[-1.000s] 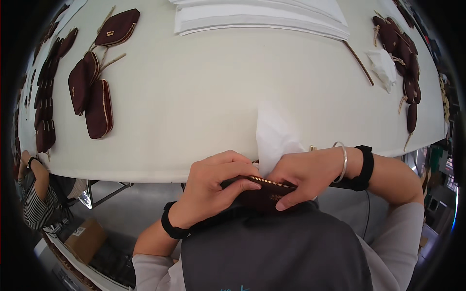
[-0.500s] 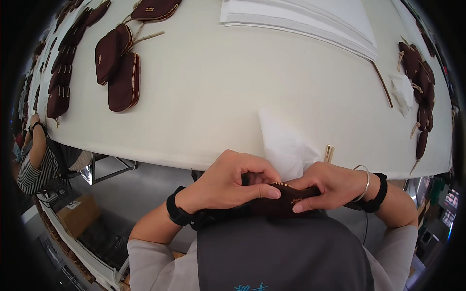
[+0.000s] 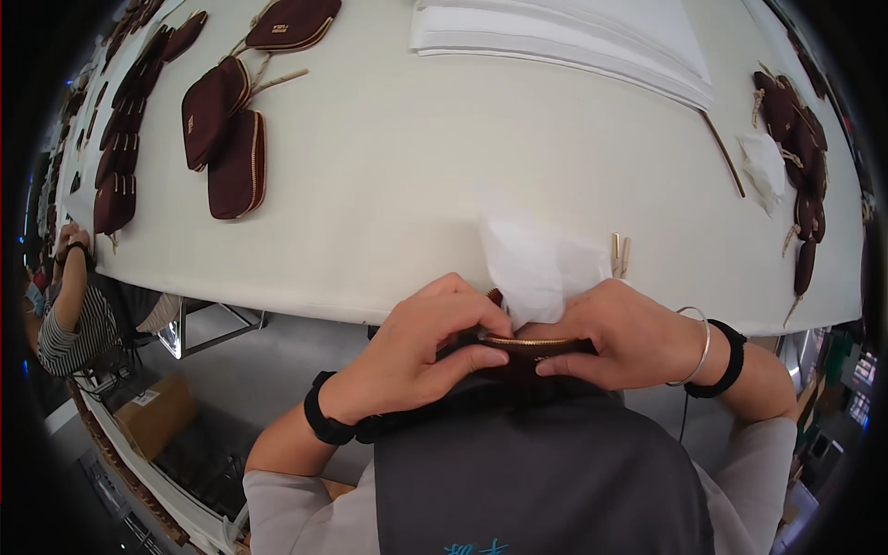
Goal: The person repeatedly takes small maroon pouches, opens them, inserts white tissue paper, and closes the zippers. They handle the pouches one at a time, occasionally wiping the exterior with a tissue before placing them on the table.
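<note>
Both my hands hold a dark maroon zip pouch (image 3: 520, 364) at the table's near edge, its gold-toothed zip open and its mouth facing up. My left hand (image 3: 425, 350) grips the left end, thumb on the near side and fingertips curled into the opening. With its thumb in front and fingers behind or inside, my right hand (image 3: 634, 340) clasps the right end. Crumpled white tissue paper (image 3: 529, 270) stands up at the mouth, its lower end between my fingers; how deep it sits is hidden. Two slim gold-tipped pieces (image 3: 621, 254) lie beyond my right hand.
Several maroon pouches (image 3: 242, 176) lie at the left, with a row (image 3: 116, 199) farther left. More pouches (image 3: 803, 162) and a tissue wad (image 3: 764, 174) are at the right. White sheets (image 3: 564, 37) lie at the back beside a thin brown strip (image 3: 723, 153). Another person (image 3: 79, 310) works at the left.
The pouch's mouth now gapes wider and faces upward more. My left fingertips have moved into the opening beside the tissue paper, and my right hand has turned slightly.
</note>
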`<action>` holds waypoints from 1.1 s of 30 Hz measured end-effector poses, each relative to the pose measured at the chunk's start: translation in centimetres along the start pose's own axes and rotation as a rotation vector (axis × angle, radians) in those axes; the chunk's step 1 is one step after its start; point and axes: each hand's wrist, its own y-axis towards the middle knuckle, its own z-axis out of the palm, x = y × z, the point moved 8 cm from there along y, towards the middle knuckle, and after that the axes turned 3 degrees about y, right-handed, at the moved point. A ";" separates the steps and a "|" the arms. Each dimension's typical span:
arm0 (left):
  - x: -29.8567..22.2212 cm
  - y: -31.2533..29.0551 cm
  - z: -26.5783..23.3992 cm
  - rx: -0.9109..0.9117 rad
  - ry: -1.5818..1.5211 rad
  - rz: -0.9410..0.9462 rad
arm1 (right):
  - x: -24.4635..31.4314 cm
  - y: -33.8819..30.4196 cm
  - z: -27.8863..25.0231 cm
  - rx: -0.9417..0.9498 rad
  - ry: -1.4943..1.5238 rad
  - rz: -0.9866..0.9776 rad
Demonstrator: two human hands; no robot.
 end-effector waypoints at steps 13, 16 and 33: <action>1.7 -0.3 0.2 -0.414 0.085 0.152 | -1.8 -5.7 -2.9 -0.432 -0.025 0.040; 1.3 0.3 0.7 -0.394 -0.031 0.162 | -2.5 -4.8 -2.4 -0.332 0.028 -0.108; 1.8 2.3 -1.0 -0.453 -0.116 0.190 | -2.5 -3.7 -4.4 -0.517 -0.215 -0.128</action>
